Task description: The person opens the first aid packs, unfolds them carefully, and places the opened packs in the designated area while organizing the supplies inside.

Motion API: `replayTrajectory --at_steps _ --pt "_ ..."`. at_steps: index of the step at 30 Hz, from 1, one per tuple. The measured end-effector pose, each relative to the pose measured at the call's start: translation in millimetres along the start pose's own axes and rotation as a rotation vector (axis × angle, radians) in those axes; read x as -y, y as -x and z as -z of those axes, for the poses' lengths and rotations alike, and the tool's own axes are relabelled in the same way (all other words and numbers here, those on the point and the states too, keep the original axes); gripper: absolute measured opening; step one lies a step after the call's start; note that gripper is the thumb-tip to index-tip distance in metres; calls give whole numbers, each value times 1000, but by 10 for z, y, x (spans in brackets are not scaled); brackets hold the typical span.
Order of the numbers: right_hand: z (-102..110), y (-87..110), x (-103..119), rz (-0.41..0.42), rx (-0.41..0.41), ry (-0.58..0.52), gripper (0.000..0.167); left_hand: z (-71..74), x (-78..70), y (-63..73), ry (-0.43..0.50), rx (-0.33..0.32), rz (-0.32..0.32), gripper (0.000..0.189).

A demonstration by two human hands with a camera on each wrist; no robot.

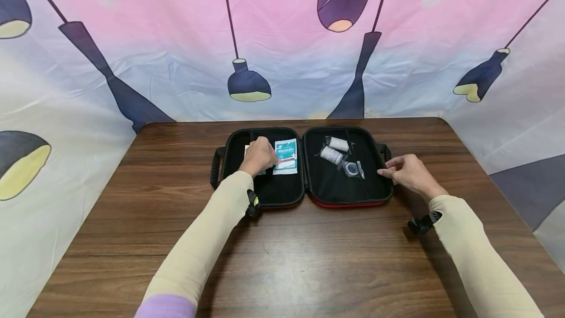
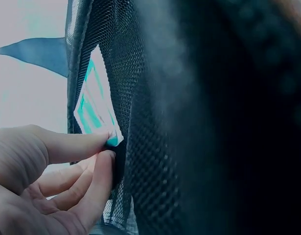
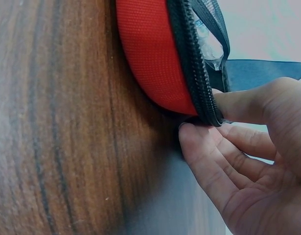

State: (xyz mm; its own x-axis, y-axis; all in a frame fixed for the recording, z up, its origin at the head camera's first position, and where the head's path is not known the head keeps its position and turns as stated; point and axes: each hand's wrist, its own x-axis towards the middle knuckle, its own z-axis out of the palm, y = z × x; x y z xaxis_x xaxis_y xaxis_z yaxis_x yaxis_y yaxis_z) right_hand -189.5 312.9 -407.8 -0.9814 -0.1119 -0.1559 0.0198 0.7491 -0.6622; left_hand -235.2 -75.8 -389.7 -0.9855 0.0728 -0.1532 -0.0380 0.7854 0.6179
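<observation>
A black-lined zip case (image 1: 278,195) with a red outside (image 3: 150,58) lies unfolded on the table. My left hand (image 1: 259,155) is over its left half; in the left wrist view, thumb and finger pinch the lower corner of a teal-and-white packet (image 2: 94,98) against the mesh. One flat teal-and-white packet (image 1: 286,156) shows beside this hand, and white edges of something else peek out beneath it. My right hand (image 1: 408,173) grips the zipped rim of the right half between thumb and fingers. That half holds two wrapped white rolls (image 1: 331,155), a bagged ring-shaped roll (image 1: 351,169) and a small slim white item (image 1: 360,170).
The brown wooden table (image 1: 309,259) extends in front and to both sides. Black handles (image 1: 215,167) stick out at the case's outer ends. Behind the table hangs a cloth (image 1: 282,38) printed with lamps.
</observation>
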Motion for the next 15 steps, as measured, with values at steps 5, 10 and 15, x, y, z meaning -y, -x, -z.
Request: replayTrajectory --at_steps 5,10,15 --pt "-5 -3 -5 -4 5 -8 56 -21 24 5 19 -20 19 6" --pt "0 -4 -2 -5 3 -9 56 -10 39 13 34 -28 11 5" --pt "9 0 -1 -4 2 -10 56 39 20 43 46 -42 6 8"
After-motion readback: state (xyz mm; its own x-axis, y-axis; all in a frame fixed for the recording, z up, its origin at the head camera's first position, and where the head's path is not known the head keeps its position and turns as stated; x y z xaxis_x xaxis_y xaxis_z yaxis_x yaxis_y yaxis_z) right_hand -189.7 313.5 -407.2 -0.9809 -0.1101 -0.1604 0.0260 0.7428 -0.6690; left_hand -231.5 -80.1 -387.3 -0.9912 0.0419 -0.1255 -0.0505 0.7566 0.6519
